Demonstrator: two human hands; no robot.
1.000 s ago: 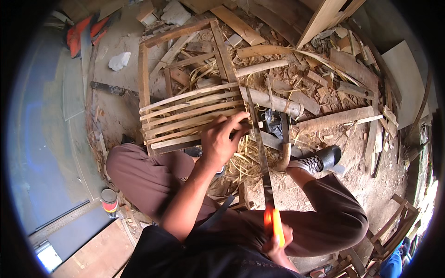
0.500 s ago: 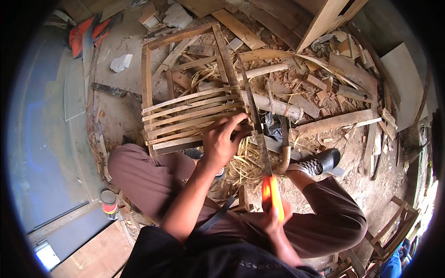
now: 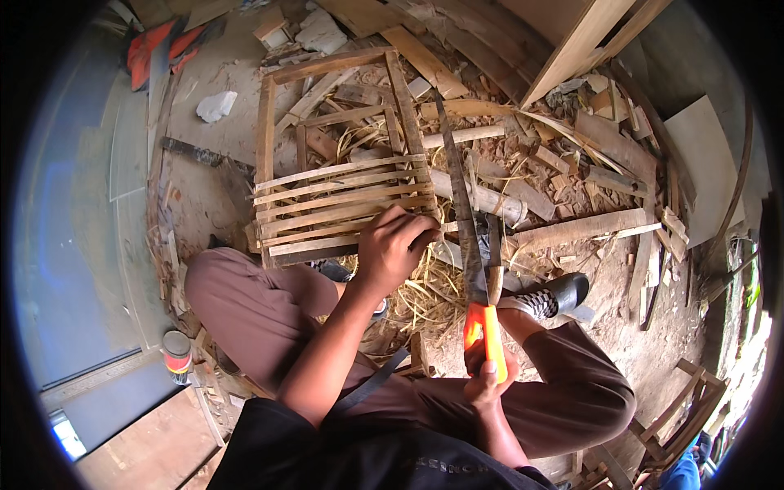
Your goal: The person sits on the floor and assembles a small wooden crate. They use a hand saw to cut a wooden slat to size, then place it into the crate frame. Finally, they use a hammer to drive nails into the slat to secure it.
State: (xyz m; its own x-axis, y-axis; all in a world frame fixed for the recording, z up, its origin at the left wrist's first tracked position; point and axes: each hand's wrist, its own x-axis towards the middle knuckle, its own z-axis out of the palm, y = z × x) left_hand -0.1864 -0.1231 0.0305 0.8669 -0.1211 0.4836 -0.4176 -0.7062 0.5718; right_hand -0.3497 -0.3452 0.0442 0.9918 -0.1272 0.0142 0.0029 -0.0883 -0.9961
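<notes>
A slatted wooden frame (image 3: pixel 343 219) lies left of centre, thin slats across its near half and bars with an opening in its far half. At the frame's near right corner my left hand (image 3: pixel 398 249) is closed, fingers curled over the slat ends; what lies under the fingers is hidden. My right hand (image 3: pixel 492 377) grips a handsaw (image 3: pixel 483 331) by its orange and yellow handle. The saw's long dark blade points away from me, just right of the frame and apart from it. Beside the blade is a wooden-handled tool with a dark blade (image 3: pixel 495 282), partly covered by the saw.
Wood offcuts (image 3: pixel 588 229), shavings (image 3: pixel 420 298) and a pale round pole (image 3: pixel 514 204) litter the ground. A leaning board (image 3: pixel 572 57) stands far right. A can (image 3: pixel 177 355) sits at the left, beside a large blue-grey panel (image 3: pixel 90 237). My crossed legs flank the work.
The saw has shifted right, away from the frame's slat ends, and its blade shows more plainly. My left hand's fingers have drawn in closer on the frame's corner.
</notes>
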